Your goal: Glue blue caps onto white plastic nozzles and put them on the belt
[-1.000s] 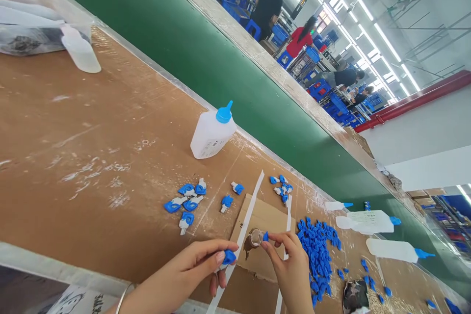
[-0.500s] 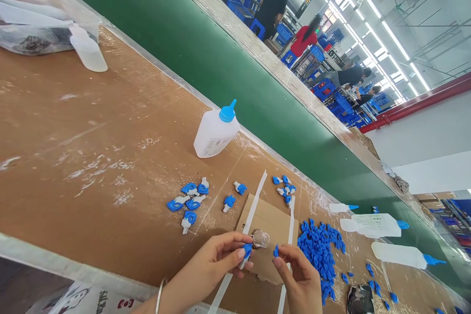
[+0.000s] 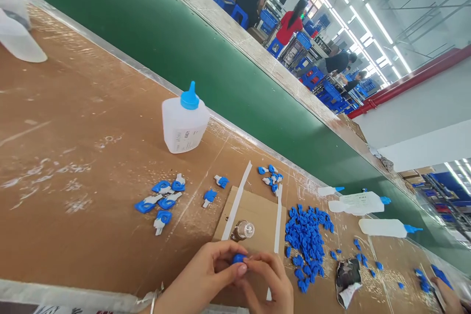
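My left hand (image 3: 217,270) pinches a small blue plastic piece (image 3: 239,258) between thumb and fingers. Against its right side press the fingertips of my right hand (image 3: 268,277), closed on the same spot. Whatever lies under my fingers is hidden. Just beyond my hands, a small clear glass cup (image 3: 245,229) stands on a cardboard sheet (image 3: 257,206) with white tape strips. To the right spreads a heap of loose blue plastic pieces (image 3: 307,235). Several blue-and-white assembled parts (image 3: 167,201) lie left of the cardboard, and another small group (image 3: 274,179) lies at its far edge.
A white squeeze bottle with blue nozzle (image 3: 186,125) stands behind the parts. Other bottles (image 3: 382,228) lie on the right near a dark torn scrap (image 3: 348,277). Another person's hand (image 3: 447,294) shows at the right edge. A green wall (image 3: 221,68) runs along the back.
My right hand has moved left to meet my left hand; the small blue piece it held is no longer separately visible. The view has shifted, and another person's hand has appeared at right.
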A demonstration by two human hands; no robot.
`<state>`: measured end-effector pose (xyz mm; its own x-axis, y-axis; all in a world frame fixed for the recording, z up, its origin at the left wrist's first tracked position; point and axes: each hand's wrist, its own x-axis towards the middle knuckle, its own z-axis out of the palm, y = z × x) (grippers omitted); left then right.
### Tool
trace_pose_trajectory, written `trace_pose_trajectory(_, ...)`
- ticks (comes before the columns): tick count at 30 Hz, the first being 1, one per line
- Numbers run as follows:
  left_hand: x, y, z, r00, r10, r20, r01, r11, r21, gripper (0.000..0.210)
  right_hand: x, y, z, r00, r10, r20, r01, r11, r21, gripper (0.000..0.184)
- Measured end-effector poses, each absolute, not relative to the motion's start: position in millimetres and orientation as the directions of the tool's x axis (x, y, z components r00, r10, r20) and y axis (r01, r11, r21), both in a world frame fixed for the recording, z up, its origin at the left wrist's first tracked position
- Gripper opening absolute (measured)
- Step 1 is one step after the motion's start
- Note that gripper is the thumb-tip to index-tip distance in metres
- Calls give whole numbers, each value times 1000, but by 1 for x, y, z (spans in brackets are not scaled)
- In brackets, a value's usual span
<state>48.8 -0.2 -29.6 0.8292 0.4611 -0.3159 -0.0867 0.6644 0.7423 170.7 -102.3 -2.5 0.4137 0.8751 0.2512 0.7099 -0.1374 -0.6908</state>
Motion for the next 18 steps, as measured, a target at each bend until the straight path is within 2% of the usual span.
trace_pose_trajectory(2, 44, 6, -30, 760, 582, -288, 6, 437, 899, 39, 185, -121, -7, 459, 855, 240, 720, -200, -665, 31)
trace_pose_trajectory(4, 35, 19, -30, 693, 686, -222, 140, 174, 975, 32, 211, -146, -10, 605, 767, 214, 691, -373, -619, 37)
trace_pose_trajectory(6, 26, 33, -31, 667, 733, -138, 255, -51, 966, 28, 241, -174, -12, 712, 670, 208, 661, -541, -521, 45)
trace_pose_trajectory(9, 20, 53, -40, 666, 746, -18, 383, -322, 866, 26, 274, -203, -16, 760, 619, 199, 638, -650, -413, 57)
trace_pose_trajectory(12, 24, 66, -51, 691, 722, 33, 426, -444, 789, 31, 285, -208, -22, 755, 625, 198, 644, -649, -406, 60)
trace_pose_trajectory(16, 33, 73, -58, 672, 734, 98, 417, -485, 769, 40, 279, -198, -25, 730, 647, 219, 665, -598, -448, 56)
trace_pose_trajectory(18, 32, 72, -57, 621, 766, 169, 413, -502, 760, 39, 273, -196, -25, 753, 609, 251, 648, -618, -445, 55)
